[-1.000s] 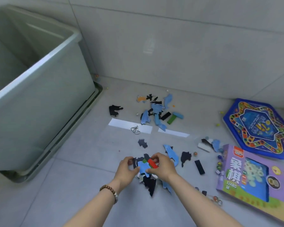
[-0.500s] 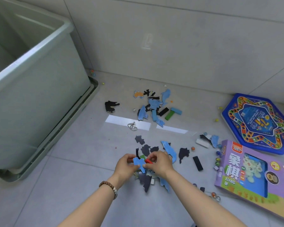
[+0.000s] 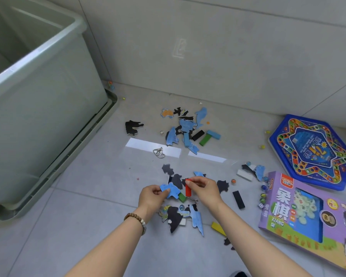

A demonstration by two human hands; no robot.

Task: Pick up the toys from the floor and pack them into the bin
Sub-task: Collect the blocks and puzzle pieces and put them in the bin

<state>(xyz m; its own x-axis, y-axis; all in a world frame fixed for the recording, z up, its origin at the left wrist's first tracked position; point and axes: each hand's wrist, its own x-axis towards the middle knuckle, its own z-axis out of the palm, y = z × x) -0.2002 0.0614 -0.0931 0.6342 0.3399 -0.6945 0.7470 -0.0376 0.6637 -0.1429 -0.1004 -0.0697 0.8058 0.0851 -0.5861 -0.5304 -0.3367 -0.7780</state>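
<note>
Over the grey tiled floor, my left hand (image 3: 152,196) pinches a blue puzzle piece (image 3: 171,189). My right hand (image 3: 205,190) pinches the top of a red block (image 3: 188,189), which hangs upright; a green block (image 3: 181,197) shows just below it. Under both hands lies a heap of blue and black puzzle pieces (image 3: 185,216). A second heap of pieces and blocks (image 3: 188,129) lies farther back near the wall. The big pale green bin (image 3: 40,108) stands at the left with its top open.
A purple game box (image 3: 312,212) and a blue hexagonal game board (image 3: 313,151) lie at the right, with marbles (image 3: 263,191) scattered beside them. A metal ring puzzle (image 3: 158,152), a black block (image 3: 238,199) and a yellow block (image 3: 218,227) lie on the floor.
My hands have drawn apart: the left now holds the blue piece alone, and the right has lifted the red block upright. The view has tipped slightly closer to the floor.
</note>
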